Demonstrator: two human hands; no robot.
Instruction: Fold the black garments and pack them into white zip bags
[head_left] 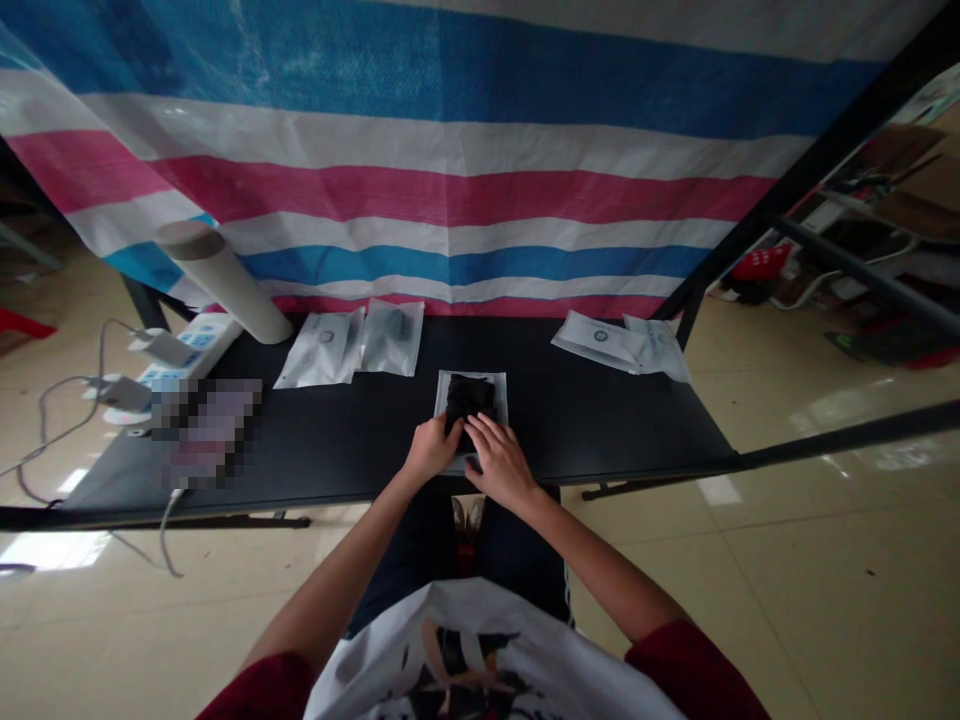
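A clear plastic bag (471, 382) with a folded black item (470, 396) in it lies on the black table (600, 420) near the front edge. My left hand (432, 449) has its fingers curled at the bag's near left end, pinching it. My right hand (500, 460) lies on the bag's near end with fingers stretched out and pressing down.
Two filled white packets (352, 345) lie at the back left, several flat packets (622, 342) at the back right. A cardboard tube (225, 278) leans at the far left beside a power strip (187, 350) with cables. A striped tarp (450, 150) hangs behind; black frame bars (825, 440) run to the right.
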